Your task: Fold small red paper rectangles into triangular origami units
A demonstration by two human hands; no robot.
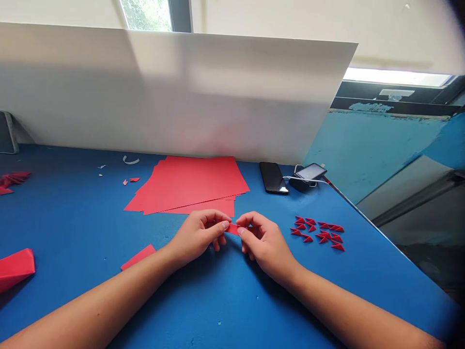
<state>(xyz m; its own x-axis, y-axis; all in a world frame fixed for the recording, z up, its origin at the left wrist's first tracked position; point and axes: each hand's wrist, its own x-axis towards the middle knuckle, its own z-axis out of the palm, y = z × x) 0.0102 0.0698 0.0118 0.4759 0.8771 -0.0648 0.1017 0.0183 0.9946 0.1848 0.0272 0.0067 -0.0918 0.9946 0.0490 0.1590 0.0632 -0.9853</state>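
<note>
Red, the strip (233, 229) was pinched at either end by the left hand (201, 231) and right hand (262, 243), seemingly to keep it steady. Folded pieces (323, 235) lay right of the right hand, probably grouped out of its way; sheets (196, 183) lay beyond both hands.

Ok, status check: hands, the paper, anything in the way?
Left hand and right hand both pinching the small red paper piece. Piece bridges the gap between them. Nothing seen blocking; red sheets beyond, folded red pieces to the right.
</note>
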